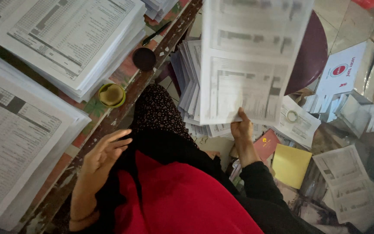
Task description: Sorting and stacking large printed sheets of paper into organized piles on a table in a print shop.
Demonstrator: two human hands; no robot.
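Observation:
My right hand (242, 130) grips the bottom edge of a large printed sheet (247, 60) and holds it up over a stack of fanned printed papers (189, 86). My left hand (104, 154) hovers with its fingers spread at the edge of the wooden table (122, 112), holding nothing. It is nearest to a small round yellow-green container (111, 95) on the table. I wear a red top and dark patterned cloth.
Tall stacks of printed forms (66, 39) and a nearer stack (14, 138) fill the table. A dark round lid (144, 58) and a black pen (156, 33) lie by the table edge. A yellow pad (291, 164), loose papers (347, 186), a tape roll (291, 115) and a dark round stool (310, 52) lie at right.

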